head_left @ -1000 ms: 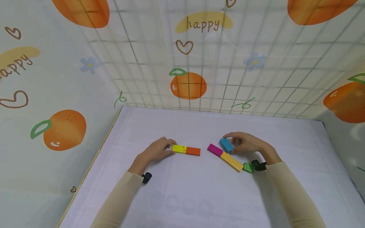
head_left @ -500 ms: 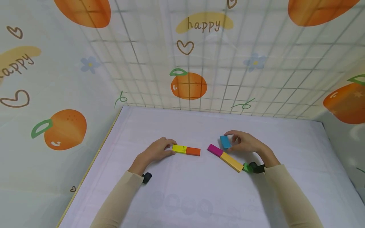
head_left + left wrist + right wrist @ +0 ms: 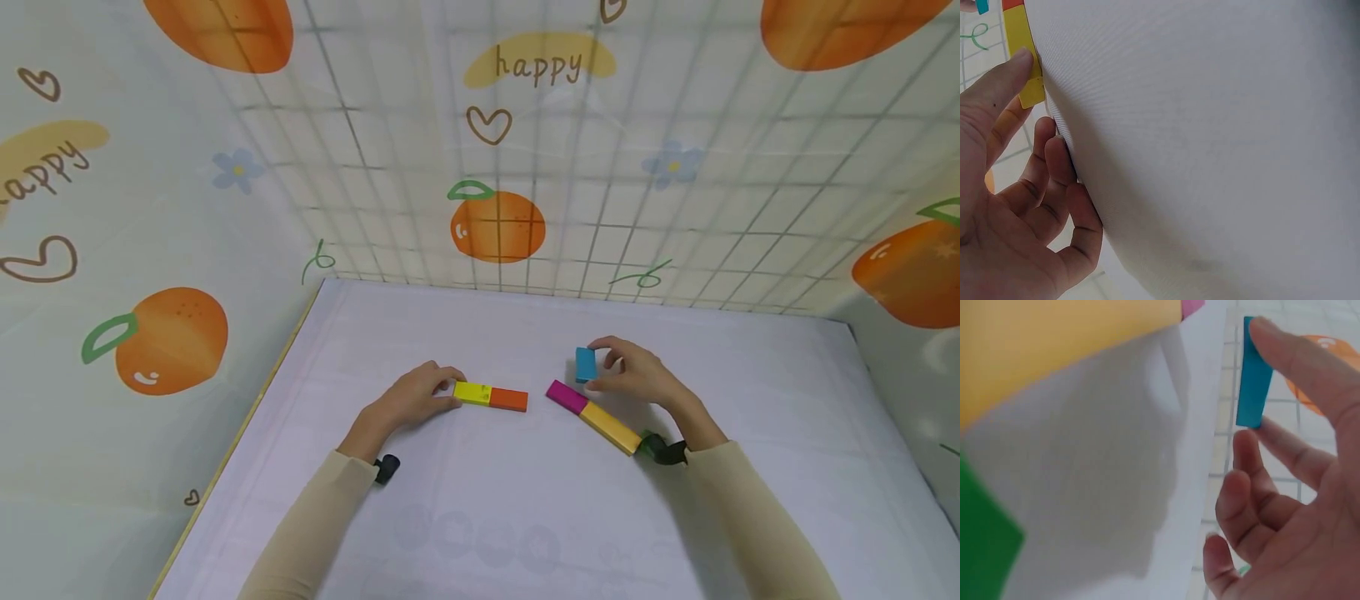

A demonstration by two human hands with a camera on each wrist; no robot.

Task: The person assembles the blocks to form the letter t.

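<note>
My left hand (image 3: 408,396) pinches the outer end of a yellow block (image 3: 472,393) between thumb and fingers. An orange-red block (image 3: 509,400) lies end to end with the yellow one. Held by thumb and index finger of my right hand (image 3: 637,371) is a blue block (image 3: 586,365), raised off the table in the right wrist view. Below it, a magenta block (image 3: 567,397) and a longer light-orange block (image 3: 609,428) form a slanted row. A green block (image 3: 985,537) sits by that row's near end, mostly covered by the wrist camera in the head view.
The white tabletop (image 3: 480,500) meets a printed cloth (image 3: 495,150) at its back and sides. A black wrist camera (image 3: 663,450) hangs low beside the light-orange block's right end. Another wrist camera (image 3: 387,468) is on the left wrist.
My right hand has moved left and toward the back, turning the blue block from slanted to nearly straight. Its wrist camera now covers the green block. The left hand has stayed put.
</note>
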